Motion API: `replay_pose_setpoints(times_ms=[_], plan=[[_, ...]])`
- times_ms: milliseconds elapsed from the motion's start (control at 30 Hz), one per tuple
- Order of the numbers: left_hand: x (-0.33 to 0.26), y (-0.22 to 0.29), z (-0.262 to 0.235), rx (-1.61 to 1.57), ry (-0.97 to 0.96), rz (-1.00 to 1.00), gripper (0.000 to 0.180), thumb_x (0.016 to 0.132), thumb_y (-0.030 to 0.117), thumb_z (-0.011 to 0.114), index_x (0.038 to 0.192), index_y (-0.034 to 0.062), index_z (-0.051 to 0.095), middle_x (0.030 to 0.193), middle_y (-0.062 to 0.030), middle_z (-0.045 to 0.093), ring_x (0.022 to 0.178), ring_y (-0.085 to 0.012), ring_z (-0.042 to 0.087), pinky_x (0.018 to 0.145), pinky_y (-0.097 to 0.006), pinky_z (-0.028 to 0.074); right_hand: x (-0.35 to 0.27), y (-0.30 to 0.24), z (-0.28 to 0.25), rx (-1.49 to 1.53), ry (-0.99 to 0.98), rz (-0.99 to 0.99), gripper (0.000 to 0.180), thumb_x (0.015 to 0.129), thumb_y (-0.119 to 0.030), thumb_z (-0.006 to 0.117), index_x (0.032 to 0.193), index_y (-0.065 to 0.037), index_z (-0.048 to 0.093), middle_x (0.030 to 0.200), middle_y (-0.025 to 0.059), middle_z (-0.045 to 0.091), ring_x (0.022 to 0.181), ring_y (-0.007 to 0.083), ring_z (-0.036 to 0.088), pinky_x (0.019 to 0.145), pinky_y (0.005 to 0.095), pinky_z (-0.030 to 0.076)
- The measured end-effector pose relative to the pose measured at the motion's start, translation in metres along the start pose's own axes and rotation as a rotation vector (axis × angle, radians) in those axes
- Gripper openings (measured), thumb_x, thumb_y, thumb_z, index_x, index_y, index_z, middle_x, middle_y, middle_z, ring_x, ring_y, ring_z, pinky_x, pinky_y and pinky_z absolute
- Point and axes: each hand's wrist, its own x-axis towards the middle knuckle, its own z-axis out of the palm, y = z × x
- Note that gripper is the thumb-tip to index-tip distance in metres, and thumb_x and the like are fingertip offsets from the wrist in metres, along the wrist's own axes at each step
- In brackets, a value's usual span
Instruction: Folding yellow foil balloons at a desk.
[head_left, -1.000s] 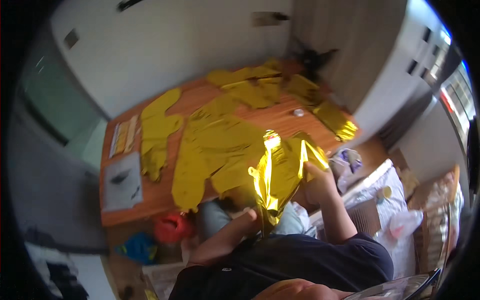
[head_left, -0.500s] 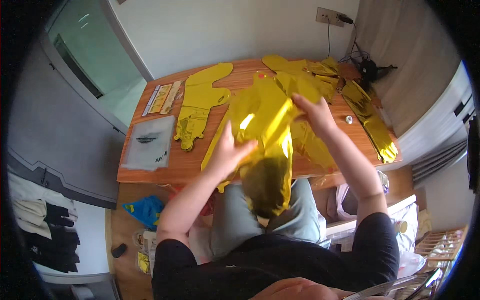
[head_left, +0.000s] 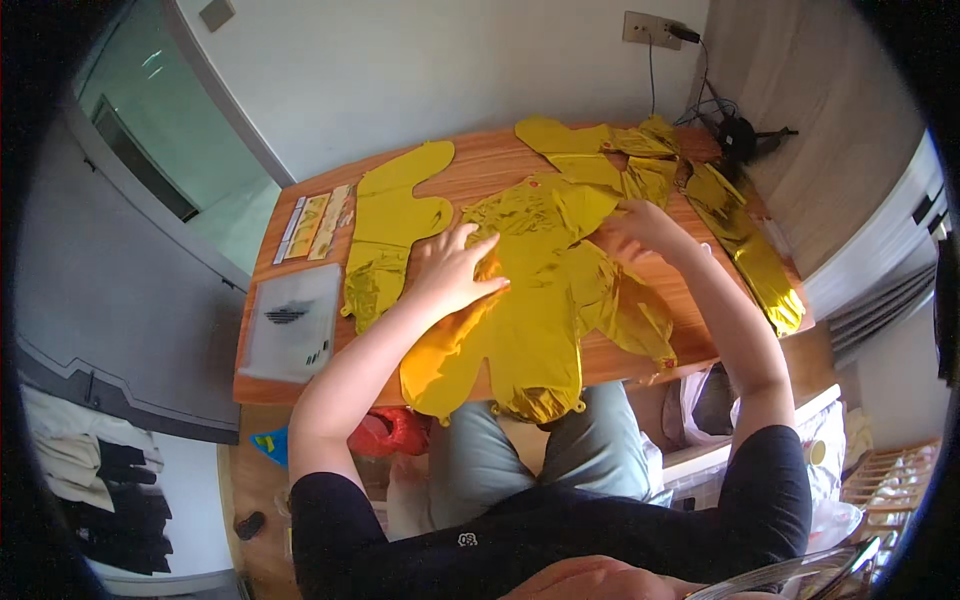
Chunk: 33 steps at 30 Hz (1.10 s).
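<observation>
The left hand [head_left: 452,272] is lying flat, fingers spread, its grip open and pressing down on the left part of a gold foil balloon [head_left: 540,290] at the middle of the frame. The right hand [head_left: 640,228] is resting on the balloon's upper right part, fingers bent loosely over the foil; it seems to be pressing rather than pinching, though the fingertips are partly hidden. The balloon is lying deflated across the desk [head_left: 480,170], its lower lobes hanging over the near edge above the person's knees.

To do this flattening well, the palms should be sliding outward from the centre so creases are pushed to the edges, with light pressure so the thin foil is not tearing.

More gold balloons [head_left: 395,225] are lying to the left and in a heap [head_left: 640,160] at the upper right. A clear plastic bag [head_left: 292,325] and a strip of stickers [head_left: 315,222] are sitting at the desk's left end.
</observation>
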Motion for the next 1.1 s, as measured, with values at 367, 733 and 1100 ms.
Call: replay_pose_setpoints(times_ms=[367, 733, 1100], plan=[[0.003, -0.018, 0.007, -0.001, 0.01, 0.076, 0.075, 0.091, 0.063, 0.066, 0.151, 0.02, 0.052, 0.159, -0.0107, 0.043, 0.15, -0.0305, 0.033, 0.122, -0.051, 0.021, -0.037, 0.051, 0.038, -0.764, 0.072, -1.12, 0.027, 0.086, -0.021, 0.077, 0.111, -0.009, 0.076, 0.116, 0.0091, 0.072, 0.109, 0.03, 0.065, 0.096, 0.0443, 0.05], [0.01, -0.018, 0.012, -0.048, 0.029, 0.008, 0.076, 0.092, 0.061, 0.065, 0.152, 0.0171, 0.049, 0.16, -0.01, 0.042, 0.15, -0.0301, 0.033, 0.122, -0.052, 0.02, -0.034, 0.055, 0.039, -0.706, 0.045, -1.106, 0.03, 0.082, -0.017, 0.08, 0.111, -0.009, 0.076, 0.117, 0.0091, 0.072, 0.108, 0.031, 0.065, 0.095, 0.0442, 0.051], [0.006, -0.049, 0.021, -0.14, -0.031, -0.005, 0.104, 0.089, 0.071, 0.061, 0.164, 0.0108, 0.022, 0.17, -0.0172, 0.017, 0.158, -0.0351, 0.013, 0.126, -0.057, 0.005, -0.029, 0.051, 0.036, -0.677, 0.042, -1.101, 0.029, 0.079, -0.018, 0.08, 0.107, -0.009, 0.076, 0.113, 0.0106, 0.072, 0.107, 0.0321, 0.066, 0.092, 0.0447, 0.051]])
